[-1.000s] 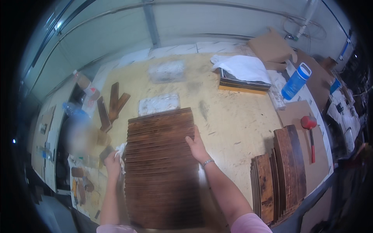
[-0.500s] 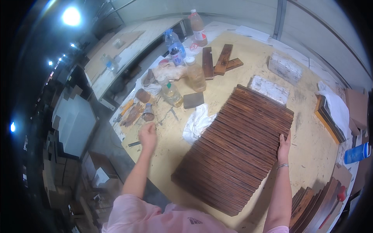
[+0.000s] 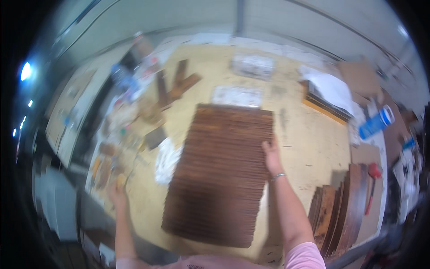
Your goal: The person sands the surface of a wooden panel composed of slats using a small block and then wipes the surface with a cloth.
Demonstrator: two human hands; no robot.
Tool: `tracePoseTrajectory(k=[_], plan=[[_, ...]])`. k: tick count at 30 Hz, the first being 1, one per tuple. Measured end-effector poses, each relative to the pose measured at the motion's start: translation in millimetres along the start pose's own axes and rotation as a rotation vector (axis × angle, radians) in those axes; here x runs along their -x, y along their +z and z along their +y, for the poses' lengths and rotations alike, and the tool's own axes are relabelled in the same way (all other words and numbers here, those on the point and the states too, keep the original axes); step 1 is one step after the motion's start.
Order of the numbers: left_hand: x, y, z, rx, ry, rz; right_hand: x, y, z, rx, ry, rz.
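Note:
A dark brown panel of ridged wooden slats point(image 3: 219, 166) lies on the yellowish tabletop in front of me. My right hand point(image 3: 272, 157) grips its right edge, thumb on top and fingers along the side. My left hand point(image 3: 117, 193), blurred by motion, is at the table's left side, apart from the panel. Its fingers look closed, and a small yellowish thing point(image 3: 120, 180) shows at their tips, too smeared to name. Beside the panel's left edge are a crumpled white cloth point(image 3: 166, 160) and a dark flat block point(image 3: 155, 137).
Beyond the panel are two white wrapped blocks point(image 3: 237, 96) and loose brown wood strips point(image 3: 179, 80). Bottles point(image 3: 123, 78) stand at the far left. On the right are a blue canister point(image 3: 375, 123), leaning boards point(image 3: 342, 210), a red-headed tool point(image 3: 374, 171) and a white cloth over stacked boards point(image 3: 327, 89).
The view has swung right, so the panel now looks straighter. My left hand stays near the table's left side, with something yellowish now at its fingertips. My right hand remains at the panel's edge.

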State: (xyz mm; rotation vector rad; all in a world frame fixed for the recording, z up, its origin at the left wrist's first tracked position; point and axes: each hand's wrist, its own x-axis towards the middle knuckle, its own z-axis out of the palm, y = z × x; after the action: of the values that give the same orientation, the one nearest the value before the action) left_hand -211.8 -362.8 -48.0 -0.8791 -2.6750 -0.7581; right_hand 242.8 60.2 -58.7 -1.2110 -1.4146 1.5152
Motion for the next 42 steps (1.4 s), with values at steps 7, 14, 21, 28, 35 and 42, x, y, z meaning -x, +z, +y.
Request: tracePoseTrajectory(k=[7,14,21,28,35,42], plan=[[-51.9,55.3,249.4,0.409,0.59,-0.192,-7.4,0.9,11.9,-0.037,-0.018,0.003],[-36.5,154.0,461.4,0.475,1.058,-0.377,-9.1,5.3,17.2,-0.051,-0.079,0.037],[-18.6,183.3,537.8,0.531,1.134,-0.368,-7.9,4.2,18.4,-0.076,-0.136,0.064],[-17.2,189.7,537.9,0.462,1.16,-0.274,-7.1,6.0,15.6,-0.062,-0.169,0.061],[-8.1,187.0,537.7,0.469,1.122,-0.247,-11.9,5.4,23.6,-0.063,-0.168,0.103],[-6.8,180.6,517.8,0.429,1.047,-0.255,-11.3,4.2,22.3,-0.006,-0.122,0.067]])
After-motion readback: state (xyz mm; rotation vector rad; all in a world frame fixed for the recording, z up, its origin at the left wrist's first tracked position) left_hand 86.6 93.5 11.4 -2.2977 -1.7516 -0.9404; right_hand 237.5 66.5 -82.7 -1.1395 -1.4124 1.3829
